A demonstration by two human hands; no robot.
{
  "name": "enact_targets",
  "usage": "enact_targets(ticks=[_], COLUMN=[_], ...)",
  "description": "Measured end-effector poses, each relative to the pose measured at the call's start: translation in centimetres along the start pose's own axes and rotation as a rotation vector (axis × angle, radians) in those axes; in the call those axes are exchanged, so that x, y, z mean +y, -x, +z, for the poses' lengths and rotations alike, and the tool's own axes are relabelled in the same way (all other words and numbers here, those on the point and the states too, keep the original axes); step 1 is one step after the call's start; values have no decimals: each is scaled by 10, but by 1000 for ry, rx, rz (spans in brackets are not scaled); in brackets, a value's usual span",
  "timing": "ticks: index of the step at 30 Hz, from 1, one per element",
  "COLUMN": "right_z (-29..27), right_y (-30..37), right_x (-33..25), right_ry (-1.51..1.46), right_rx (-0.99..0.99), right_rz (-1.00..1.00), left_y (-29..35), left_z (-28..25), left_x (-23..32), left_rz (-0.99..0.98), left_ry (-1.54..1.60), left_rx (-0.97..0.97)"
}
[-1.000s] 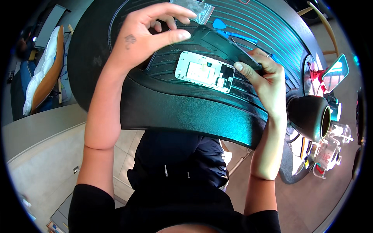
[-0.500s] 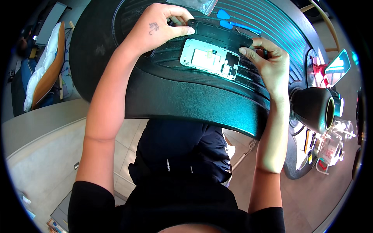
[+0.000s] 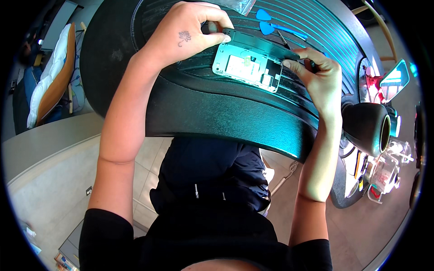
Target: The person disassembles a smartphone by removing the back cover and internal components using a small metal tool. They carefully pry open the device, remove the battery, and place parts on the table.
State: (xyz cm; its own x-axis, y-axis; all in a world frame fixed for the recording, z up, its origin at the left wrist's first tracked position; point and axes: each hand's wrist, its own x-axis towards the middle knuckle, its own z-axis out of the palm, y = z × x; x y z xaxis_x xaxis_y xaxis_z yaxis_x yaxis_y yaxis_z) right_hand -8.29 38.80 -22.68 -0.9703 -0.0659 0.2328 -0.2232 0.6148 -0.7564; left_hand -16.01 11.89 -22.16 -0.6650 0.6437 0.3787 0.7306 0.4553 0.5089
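Note:
An opened phone [image 3: 246, 67] lies on the dark ridged table, its white frame, pale battery and inner parts facing up. Over its far long edge a black back cover [image 3: 260, 42] is held tilted. My left hand [image 3: 192, 34] pinches the cover's left end between thumb and fingers. At the other end my right hand [image 3: 318, 70] grips it the same way, thumb toward me. Part of the phone's far edge is hidden behind the cover. Just beyond lie blue opening picks [image 3: 266, 28] and a blue pry tool [image 3: 294, 34].
A clear plastic bag [image 3: 242, 5] lies at the far edge of view. On the right stand a dark vase-like pot [image 3: 367, 128], a glass teapot [image 3: 384, 174] and a tablet-like panel [image 3: 394, 80]. The table's padded front edge [image 3: 226, 115] curves toward me.
Both hands have moved slightly right and toward me with the cover, which is tilted more steeply and now overlaps the phone's far edge.

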Motion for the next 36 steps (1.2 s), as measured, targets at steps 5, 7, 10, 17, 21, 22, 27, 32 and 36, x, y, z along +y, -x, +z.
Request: enact_targets(ticks=[5,7,10,17,21,22,27,32,36], right_z=[0,0,1,-1,0,0,-1,-2,-5], right_y=[1,1,1,1,1,1,1,1,1], right_x=[-2,-1,-1,-4,0,1,1,1,0], right_ry=[16,26,11,26,24,28,26,29,51], right_rx=[5,5,16,-4,1,0,-2,-17,-52], right_rz=[-9,-18,-20,19,-17,-25,-40,-40,-51], left_y=[0,0,0,0,0,-2,-5,-6,-5], left_z=[-2,-1,-2,-1,-2,-2,-4,-11,-6], left_x=[2,2,1,1,-3,-3,-6,12,-1], left_rz=[-31,-37,-29,-43,49,58,78,-64,-5], left_ry=[53,62,55,63,-23,13,123,262,288], left_rx=[-26,-32,-20,-30,4,-1,-12,-67,-72])
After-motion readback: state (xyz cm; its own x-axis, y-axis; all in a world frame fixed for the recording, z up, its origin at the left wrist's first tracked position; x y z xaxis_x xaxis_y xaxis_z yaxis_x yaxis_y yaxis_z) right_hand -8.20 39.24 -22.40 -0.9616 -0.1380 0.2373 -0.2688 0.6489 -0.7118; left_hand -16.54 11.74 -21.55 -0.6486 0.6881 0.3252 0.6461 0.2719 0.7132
